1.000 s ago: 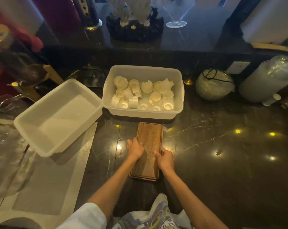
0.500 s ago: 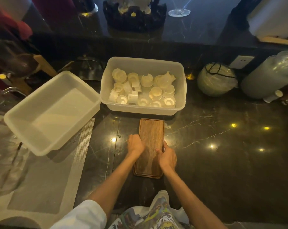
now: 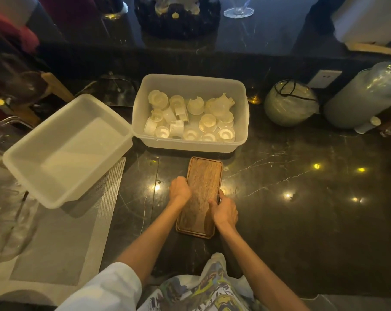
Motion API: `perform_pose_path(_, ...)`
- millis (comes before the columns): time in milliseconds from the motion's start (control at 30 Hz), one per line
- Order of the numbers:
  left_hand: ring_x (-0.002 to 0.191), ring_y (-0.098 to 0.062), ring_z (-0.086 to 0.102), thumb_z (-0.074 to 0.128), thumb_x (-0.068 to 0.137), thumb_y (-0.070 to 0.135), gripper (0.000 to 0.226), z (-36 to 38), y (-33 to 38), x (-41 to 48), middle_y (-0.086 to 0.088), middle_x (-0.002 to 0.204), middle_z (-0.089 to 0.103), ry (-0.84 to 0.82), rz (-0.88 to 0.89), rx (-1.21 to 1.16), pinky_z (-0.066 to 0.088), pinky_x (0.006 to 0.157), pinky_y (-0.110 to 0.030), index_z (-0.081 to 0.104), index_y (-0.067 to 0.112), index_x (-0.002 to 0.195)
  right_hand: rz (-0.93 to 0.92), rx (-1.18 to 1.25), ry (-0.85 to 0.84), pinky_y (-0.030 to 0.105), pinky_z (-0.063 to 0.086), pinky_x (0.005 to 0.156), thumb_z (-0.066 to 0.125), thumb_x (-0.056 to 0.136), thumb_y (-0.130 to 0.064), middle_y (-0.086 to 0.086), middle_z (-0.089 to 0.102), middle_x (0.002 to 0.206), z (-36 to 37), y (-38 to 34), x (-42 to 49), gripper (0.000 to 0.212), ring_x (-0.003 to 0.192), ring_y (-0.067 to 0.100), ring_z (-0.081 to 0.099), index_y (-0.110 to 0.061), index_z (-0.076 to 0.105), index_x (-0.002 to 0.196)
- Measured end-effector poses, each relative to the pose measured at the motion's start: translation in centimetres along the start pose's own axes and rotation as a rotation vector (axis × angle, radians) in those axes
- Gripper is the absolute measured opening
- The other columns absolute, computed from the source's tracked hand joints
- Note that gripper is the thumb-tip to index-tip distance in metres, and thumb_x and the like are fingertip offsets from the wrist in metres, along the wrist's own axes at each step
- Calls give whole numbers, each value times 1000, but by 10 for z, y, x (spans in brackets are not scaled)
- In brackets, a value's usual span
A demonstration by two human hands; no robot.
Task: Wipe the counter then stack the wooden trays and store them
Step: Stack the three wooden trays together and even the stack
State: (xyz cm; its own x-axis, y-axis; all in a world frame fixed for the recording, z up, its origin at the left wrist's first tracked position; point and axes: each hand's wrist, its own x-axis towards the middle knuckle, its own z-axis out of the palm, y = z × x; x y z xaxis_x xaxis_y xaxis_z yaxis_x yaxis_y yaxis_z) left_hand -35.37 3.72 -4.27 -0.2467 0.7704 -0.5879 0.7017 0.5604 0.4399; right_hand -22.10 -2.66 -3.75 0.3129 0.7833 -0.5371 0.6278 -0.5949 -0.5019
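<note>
— While your left hand [image 3: 180, 191] and right hand [image 3: 224, 211] clasp its long edges, where's the brown rectangular wooden tray [image 3: 201, 196]?

— Flat on the dark marble worktop [image 3: 302, 209], likely stiff and light. Keep that side hold; open room lies right, while the clear plastic tub of small white cups [image 3: 190, 113] sits just beyond.
</note>
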Motion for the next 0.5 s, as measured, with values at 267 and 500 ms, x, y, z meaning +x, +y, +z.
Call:
perform_pose_path(267, 109, -34, 63, 54, 96, 11, 26, 9, -9, -12, -17, 119, 67, -95, -77, -160, 54, 95, -47, 63, 5, 119, 45, 86, -120, 51, 48, 108, 58, 98, -20, 14, 52, 139, 4, 4, 9, 51, 130, 34, 52, -21, 44, 148)
perform_pose_path(500, 109, -31, 64, 61, 91, 3, 39, 43, -11, -61, -16, 124, 65, -312, -391, -899, 57, 90, -52, 51, 8, 128, -88, -214, -183, 54, 34, 111, 52, 97, -17, 14, 43, 143, -33, 7, 41, 54, 136, 36, 37, -34, 43, 148)
